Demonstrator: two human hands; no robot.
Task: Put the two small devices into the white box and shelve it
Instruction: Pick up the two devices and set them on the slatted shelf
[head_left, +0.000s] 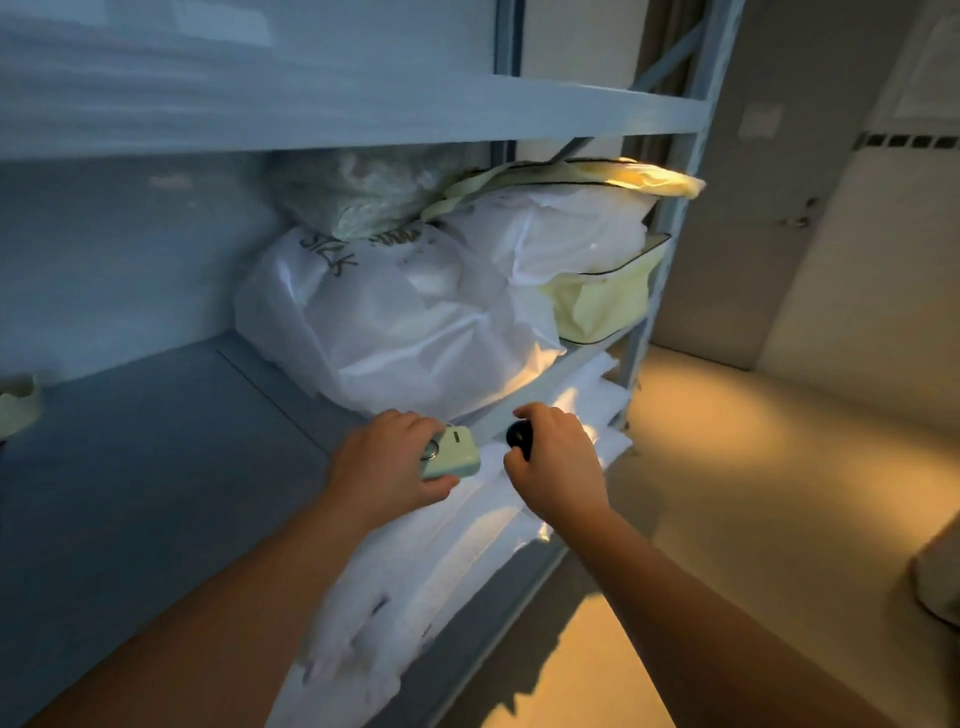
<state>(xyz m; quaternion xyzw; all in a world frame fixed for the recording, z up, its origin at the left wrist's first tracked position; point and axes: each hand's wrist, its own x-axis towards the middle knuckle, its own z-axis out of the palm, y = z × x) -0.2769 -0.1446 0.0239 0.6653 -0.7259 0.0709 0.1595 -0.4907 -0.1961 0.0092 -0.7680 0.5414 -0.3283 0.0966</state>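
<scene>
Right, left hand (387, 462) clamps the pale green device (451, 453), right hand (556, 457) wraps the black one (520, 437), both at the shelf (156, 467) edge; no white box visible, so keep both grips firm and level until it's found.

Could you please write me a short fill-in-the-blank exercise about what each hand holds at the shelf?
1. The left hand holds a pale green rectangular device with a small metal ____ at one corner.
2. The right hand grips a small round device coloured ____.
3. The large white plastic bag lies on the blue-grey metal shelf, directly ____ both hands.

Missing words: ring; black; behind
</scene>
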